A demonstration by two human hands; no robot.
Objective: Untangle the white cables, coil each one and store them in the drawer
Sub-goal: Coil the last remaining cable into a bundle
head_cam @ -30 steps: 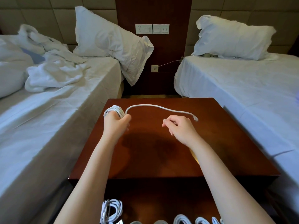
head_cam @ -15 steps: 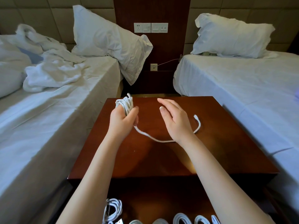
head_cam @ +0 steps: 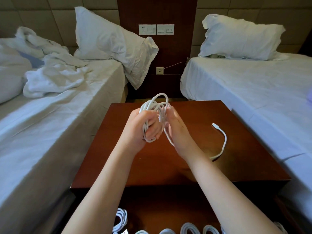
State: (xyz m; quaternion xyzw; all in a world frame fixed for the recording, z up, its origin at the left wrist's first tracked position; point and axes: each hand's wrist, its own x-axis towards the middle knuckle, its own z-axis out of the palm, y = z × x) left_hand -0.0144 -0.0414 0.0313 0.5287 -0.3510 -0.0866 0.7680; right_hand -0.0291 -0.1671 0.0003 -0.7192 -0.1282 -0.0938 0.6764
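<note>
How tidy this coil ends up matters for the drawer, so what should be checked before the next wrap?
1. Loops secured: the left hand grips the coil in its fist. Ok.
2. Strand held by the right hand: the cable runs along it, but the fingers are blurred. Cannot tell.
3. No knots in the loose tail: it lies in one open curve on the nightstand, with the connector end free. Ok.
4. Whole cable wound in: the loose tail is not yet on the coil. Not ok.
5. The drawer is open: yes, with coiled cables in it. Ok.
</note>
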